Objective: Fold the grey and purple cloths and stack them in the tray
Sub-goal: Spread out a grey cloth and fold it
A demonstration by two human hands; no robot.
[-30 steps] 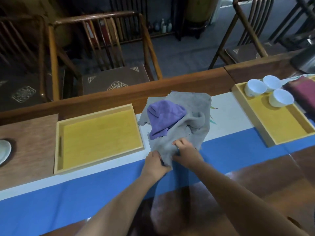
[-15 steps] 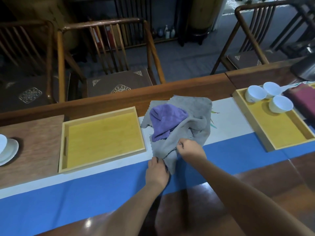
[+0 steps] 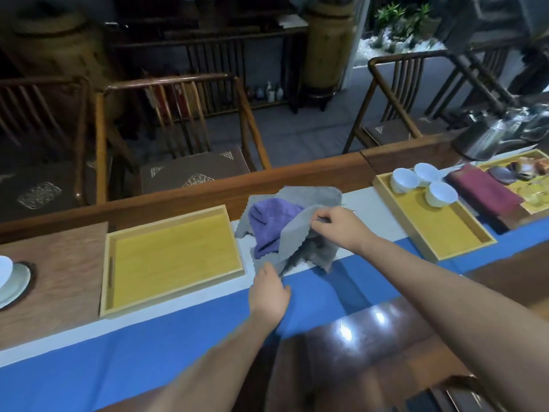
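A crumpled grey cloth lies on the table runner, with a bunched purple cloth resting on it. My right hand pinches a fold of the grey cloth and holds it lifted over the purple one. Lower down, my left hand grips the near corner of the grey cloth against the runner. An empty yellow wooden tray sits just left of the cloths.
A second yellow tray with three white cups stands at the right, beside a dark red cloth and a metal kettle. White dishes sit at the far left. Wooden chairs stand behind the table.
My right hand has risen and moved away from me, lifting a grey fold over the purple cloth. My left hand stayed at the near corner. The camera tilted up.
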